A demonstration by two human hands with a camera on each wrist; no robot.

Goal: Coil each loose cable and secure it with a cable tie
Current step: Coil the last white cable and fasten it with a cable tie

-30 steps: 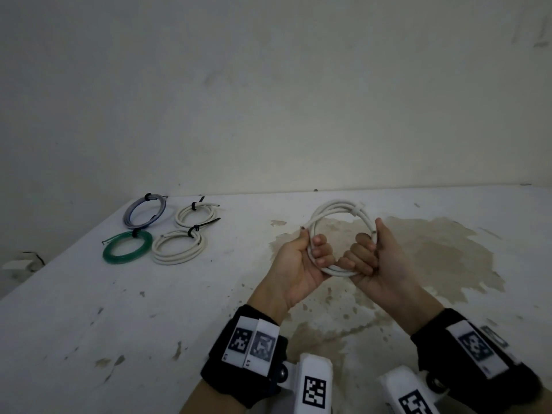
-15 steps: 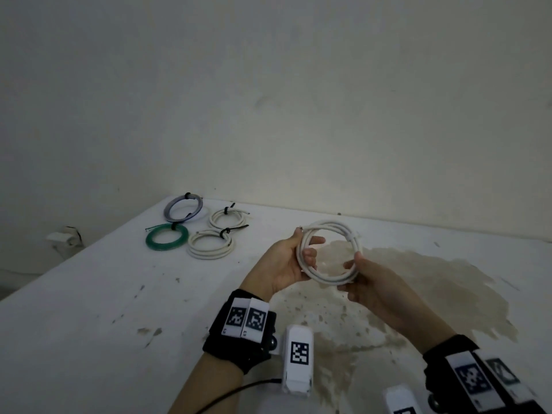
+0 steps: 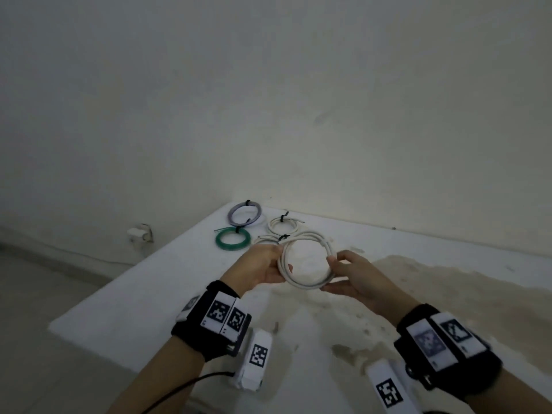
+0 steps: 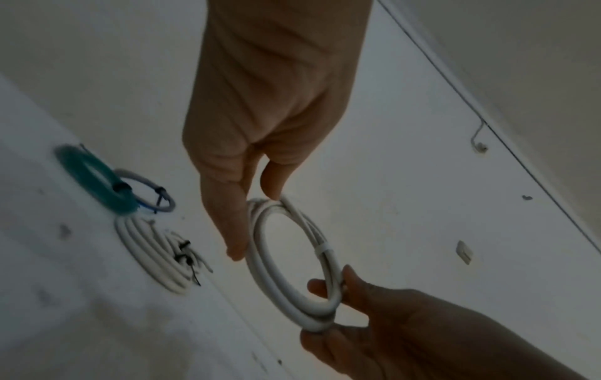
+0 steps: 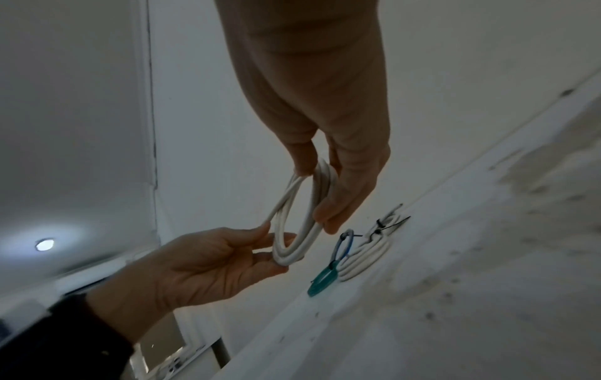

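A coiled white cable (image 3: 307,283) hangs in the air between my hands, just in front of the tied coils. My left hand (image 3: 282,258) pinches its left side with thumb and fingertips. My right hand (image 3: 330,274) pinches its right side the same way. In the left wrist view a thin white band (image 4: 322,249) crosses the coil (image 4: 260,259) between my left hand (image 4: 257,205) and my right hand (image 4: 328,308). The right wrist view shows the coil (image 5: 294,198) edge-on, my right hand (image 5: 318,195) above it and my left hand (image 5: 271,248) below.
Several tied coils lie at the far left corner of the white table (image 3: 134,309): a purple one (image 3: 260,215), a green one (image 3: 233,246), a white one (image 3: 282,230), and another white one (image 3: 264,239) partly hidden by the held coil. A brown stain (image 3: 433,288) covers the table's right side.
Both hands carried the coil left, toward the tied coils. Their closed fists round it loosened into fingertip pinches. The head view swung left.
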